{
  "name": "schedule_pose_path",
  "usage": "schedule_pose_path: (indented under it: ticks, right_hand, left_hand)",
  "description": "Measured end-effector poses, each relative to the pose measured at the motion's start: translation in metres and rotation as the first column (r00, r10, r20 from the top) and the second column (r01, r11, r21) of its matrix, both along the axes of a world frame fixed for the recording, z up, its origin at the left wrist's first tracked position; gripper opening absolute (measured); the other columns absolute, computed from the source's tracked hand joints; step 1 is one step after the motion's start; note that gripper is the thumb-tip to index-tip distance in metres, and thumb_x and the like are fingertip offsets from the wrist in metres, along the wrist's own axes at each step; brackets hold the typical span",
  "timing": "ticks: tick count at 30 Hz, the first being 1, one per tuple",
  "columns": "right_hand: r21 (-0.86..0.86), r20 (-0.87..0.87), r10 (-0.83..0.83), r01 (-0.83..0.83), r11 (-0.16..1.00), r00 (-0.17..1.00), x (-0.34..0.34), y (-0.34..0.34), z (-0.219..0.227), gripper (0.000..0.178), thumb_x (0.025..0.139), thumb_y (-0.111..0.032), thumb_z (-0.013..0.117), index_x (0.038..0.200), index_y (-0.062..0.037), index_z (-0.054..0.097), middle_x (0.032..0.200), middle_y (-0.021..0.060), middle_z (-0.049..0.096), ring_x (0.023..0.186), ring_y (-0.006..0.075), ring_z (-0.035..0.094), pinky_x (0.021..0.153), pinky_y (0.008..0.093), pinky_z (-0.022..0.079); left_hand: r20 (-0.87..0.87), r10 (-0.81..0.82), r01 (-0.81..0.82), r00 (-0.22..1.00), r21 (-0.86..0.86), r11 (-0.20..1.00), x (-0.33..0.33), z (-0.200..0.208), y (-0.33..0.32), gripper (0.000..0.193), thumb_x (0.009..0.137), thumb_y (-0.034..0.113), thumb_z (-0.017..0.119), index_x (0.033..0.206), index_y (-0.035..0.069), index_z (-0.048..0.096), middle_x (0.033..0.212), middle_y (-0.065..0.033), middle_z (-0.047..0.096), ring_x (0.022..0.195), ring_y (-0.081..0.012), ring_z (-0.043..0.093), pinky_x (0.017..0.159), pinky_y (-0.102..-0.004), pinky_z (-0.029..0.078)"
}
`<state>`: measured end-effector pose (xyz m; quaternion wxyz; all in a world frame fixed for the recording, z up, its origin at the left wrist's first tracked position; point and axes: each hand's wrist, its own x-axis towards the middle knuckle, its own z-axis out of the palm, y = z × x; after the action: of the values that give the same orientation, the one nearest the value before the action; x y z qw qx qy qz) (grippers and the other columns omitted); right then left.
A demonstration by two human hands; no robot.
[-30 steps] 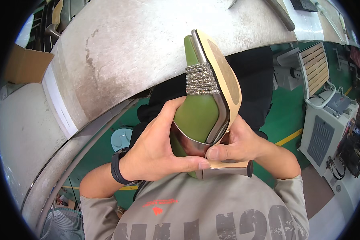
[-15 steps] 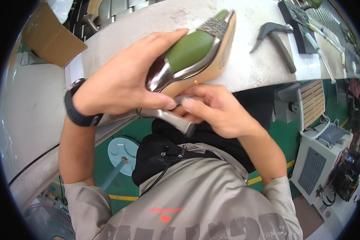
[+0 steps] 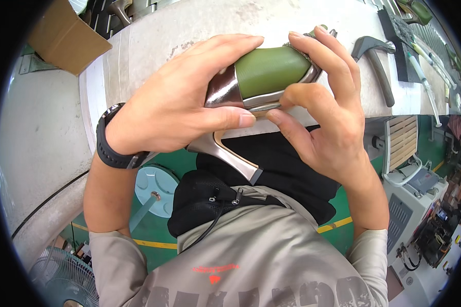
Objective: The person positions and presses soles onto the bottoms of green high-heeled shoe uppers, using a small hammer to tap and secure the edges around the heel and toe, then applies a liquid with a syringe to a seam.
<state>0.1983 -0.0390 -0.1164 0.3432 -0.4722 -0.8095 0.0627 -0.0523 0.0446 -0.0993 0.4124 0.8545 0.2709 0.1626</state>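
Note:
A metallic bronze high-heeled shoe (image 3: 223, 95) lies on its side in my hands, with a green shoe last (image 3: 271, 70) filling it. Its slim heel (image 3: 232, 159) with a dark tip points down toward my lap. My left hand (image 3: 182, 97) is wrapped round the back part, thumb along the near side. My right hand (image 3: 330, 107) is at the toe, its upper fingers over the glittery band, which they mostly cover. Its index finger and thumb are bent close to a thin shiny strip along the shoe's edge; whether that is a separate piece I cannot tell.
A hammer (image 3: 378, 71) lies on the white worktable (image 3: 153, 48) to the right, beside a dark block (image 3: 402, 53) and a syringe-like tube (image 3: 424, 84). Cardboard (image 3: 66, 38) stands at the far left. Below are a round light-blue base (image 3: 156, 192) and a fan (image 3: 64, 276).
The shoe has turned so its green top faces me more and the sole is hidden. My right hand has moved from beneath the sole up to the toe.

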Motion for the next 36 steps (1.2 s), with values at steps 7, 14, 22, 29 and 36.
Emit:
schedule_pose_path:
  ticks: [7,14,22,29,36]
  right_hand:
    - [-0.052,-0.073,-0.088,0.084,0.995,0.993,-0.001,0.007,0.007,0.033,0.074,0.0,0.086,0.103,-0.005,0.071,0.149,0.023,0.06,0.141,0.0469,0.053,0.116,0.053,0.045]
    - [0.096,-0.123,-0.44,0.452,0.887,0.889,0.118,0.024,-0.038,0.04,0.087,-0.004,0.078,0.126,-0.0028,0.071,0.136,0.0223,0.067,0.124,0.042,0.064,0.106,0.0489,0.052]
    - [0.035,0.214,-0.625,0.634,0.773,0.75,0.134,0.034,-0.033,0.053,0.083,0.007,0.064,0.136,-0.0027,0.068,0.117,0.0182,0.068,0.112,0.0378,0.065,0.096,0.0434,0.053]
    - [-0.247,-0.198,-0.37,0.319,0.915,0.908,0.114,0.007,0.009,0.037,0.084,-0.006,0.085,0.119,-0.001,0.074,0.097,0.0165,0.073,0.087,0.0298,0.073,0.079,0.0374,0.059]
    - [-0.375,-0.816,-0.266,-0.119,0.92,0.513,0.094,0.0,0.03,0.041,0.094,-0.027,0.077,0.117,0.0052,0.07,0.124,0.0268,0.073,0.115,0.0331,0.073,0.104,0.0434,0.055]
  left_hand:
    - [-0.112,0.215,-0.236,0.97,-0.233,0.943,0.029,0.016,-0.012,0.073,0.081,0.007,0.08,0.149,-0.002,0.055,0.136,-0.0144,0.063,0.124,-0.0244,0.062,0.109,-0.035,0.048]
    - [-0.121,0.141,-0.136,0.983,0.048,0.99,0.048,0.014,-0.003,0.08,0.082,0.02,0.086,0.151,-0.002,0.053,0.142,-0.0205,0.062,0.133,-0.0338,0.06,0.117,-0.0407,0.044]
    - [-0.015,0.067,-0.066,0.998,0.053,0.996,0.096,0.012,0.012,0.069,0.098,0.022,0.077,0.155,-0.005,0.049,0.131,-0.0297,0.067,0.117,-0.0456,0.067,0.103,-0.0439,0.052]
    - [-0.061,0.137,-0.137,0.989,-0.005,0.991,0.093,0.009,0.013,0.063,0.097,0.017,0.072,0.152,-0.007,0.052,0.106,-0.0275,0.07,0.097,-0.0443,0.068,0.089,-0.0465,0.053]
    - [-0.161,0.019,-0.006,0.987,0.08,0.997,0.097,0.018,0.022,0.084,0.089,0.024,0.082,0.156,-0.009,0.043,0.111,-0.0216,0.069,0.098,-0.0404,0.066,0.09,-0.0472,0.049]
